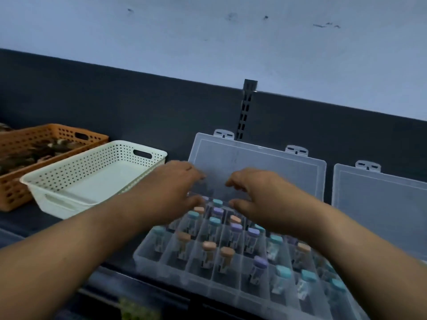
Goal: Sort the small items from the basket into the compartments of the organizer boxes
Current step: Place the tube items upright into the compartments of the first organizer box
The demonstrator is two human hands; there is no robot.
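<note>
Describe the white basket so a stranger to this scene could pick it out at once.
On the dark bench under the pale wall, two perforated baskets stand at the left. The white basket is the nearer one, between the orange basket and the open clear organizer box. It is white with a bare floor, while its orange neighbour holds dark items.

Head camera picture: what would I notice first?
The clear plastic organizer box in the middle, full of little tubes with teal, purple and peach caps, grabs you first. Two bare hands, the left hand and the right hand, hover over its far rows. At left sits a white plastic basket with holes.
</note>
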